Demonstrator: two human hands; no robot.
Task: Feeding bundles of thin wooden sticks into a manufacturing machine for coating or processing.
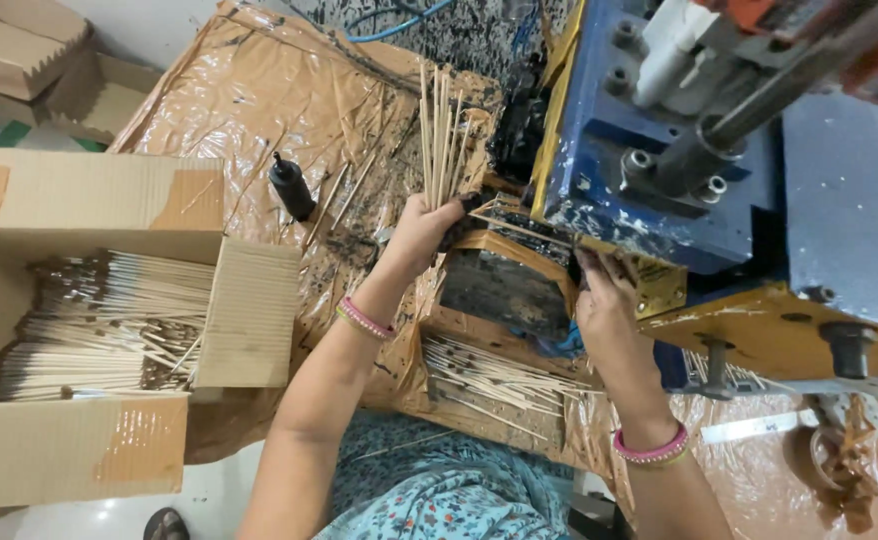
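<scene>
Head view: a worktop (259,90) wrapped in crinkled brown plastic is carrying a blue machine (649,190) and an open cardboard box (79,330) of coated sticks. The left hand (421,232), wrist bent back, is closing its grip on a fan of bare sticks (442,135) held upright. The right hand (604,300) is reaching under the machine's mouth, fingers curled; whether its grip is closed is unclear. Feeding seems in hand; the next stick likely needs aligning.
</scene>
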